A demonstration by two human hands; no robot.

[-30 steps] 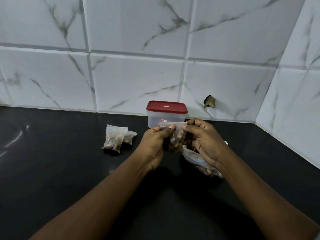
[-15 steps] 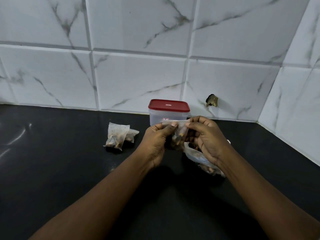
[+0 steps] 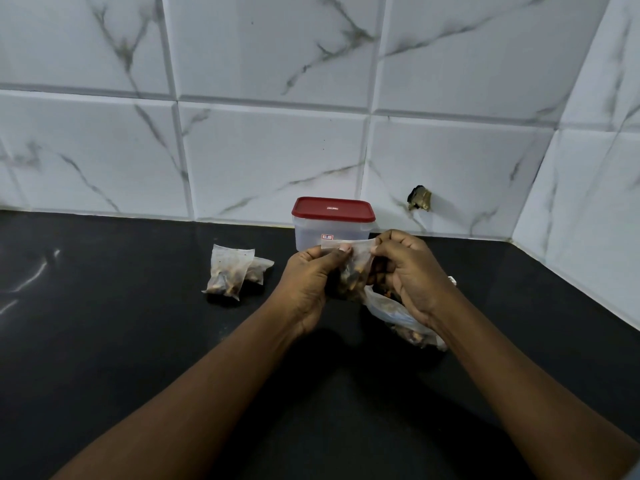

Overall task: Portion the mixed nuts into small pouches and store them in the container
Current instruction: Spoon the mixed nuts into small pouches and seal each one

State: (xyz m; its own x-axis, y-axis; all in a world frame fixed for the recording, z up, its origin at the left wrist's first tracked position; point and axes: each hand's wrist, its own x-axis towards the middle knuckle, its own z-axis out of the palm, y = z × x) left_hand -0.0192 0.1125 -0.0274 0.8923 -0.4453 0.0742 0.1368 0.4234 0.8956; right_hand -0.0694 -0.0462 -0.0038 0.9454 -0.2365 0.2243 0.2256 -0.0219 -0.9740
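A small clear pouch (image 3: 354, 268) with nuts in it hangs between my hands above the black counter. My left hand (image 3: 306, 289) pinches its top strip at the left, and my right hand (image 3: 408, 271) pinches the same strip at the right. Under my right wrist lies a larger clear bag of mixed nuts (image 3: 401, 317), partly hidden. Two filled pouches (image 3: 230, 275) lie on the counter to the left of my hands. The clear container (image 3: 330, 230) with its red lid on stands at the wall just behind the held pouch.
The black counter (image 3: 121, 341) ends at a white marbled tile wall behind and on the right, forming a corner. A small dark fitting (image 3: 419, 198) sticks out of the wall right of the container.
Both hands have risen a little with the pouch and drawn slightly apart along its top strip. The other pouches, bag and container have not moved.
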